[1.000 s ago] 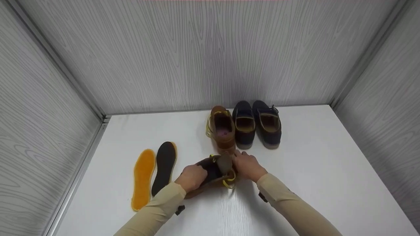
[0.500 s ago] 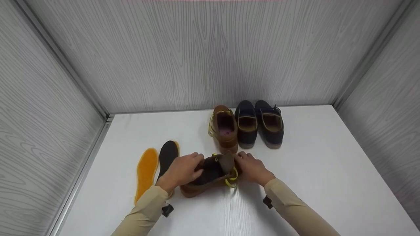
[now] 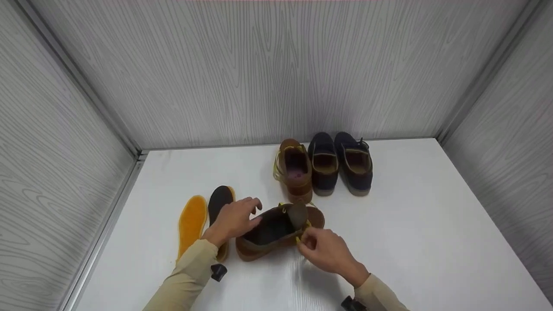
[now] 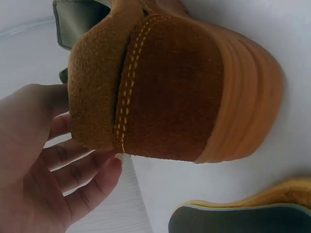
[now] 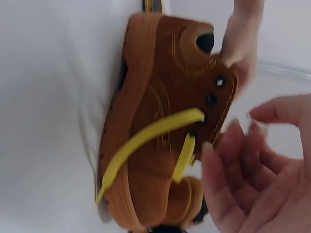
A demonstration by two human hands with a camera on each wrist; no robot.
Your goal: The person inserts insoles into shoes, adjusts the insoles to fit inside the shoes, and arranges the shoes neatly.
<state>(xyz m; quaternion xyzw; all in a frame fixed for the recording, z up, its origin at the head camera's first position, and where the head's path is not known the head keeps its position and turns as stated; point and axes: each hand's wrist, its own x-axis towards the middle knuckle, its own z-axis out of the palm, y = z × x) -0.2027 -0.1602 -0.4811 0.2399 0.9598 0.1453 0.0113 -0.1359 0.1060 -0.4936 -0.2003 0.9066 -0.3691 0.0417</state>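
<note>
Brown shoe upright on the white desk, yellow lace trailing from its eyelets, left hand at the heel, fingers spread, right hand beside the eyelets, thumb and fingertips apart, orange insole and dark insole at left, navy shoes beyond.

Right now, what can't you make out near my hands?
Head view: middle of black insole, behind left hand; near end of orange insole, behind left sleeve.
Left wrist view: toe of brown shoe, behind heel; black insole, cut off by bottom edge.
Right wrist view: whether blurred right hand touches yellow lace.
</note>
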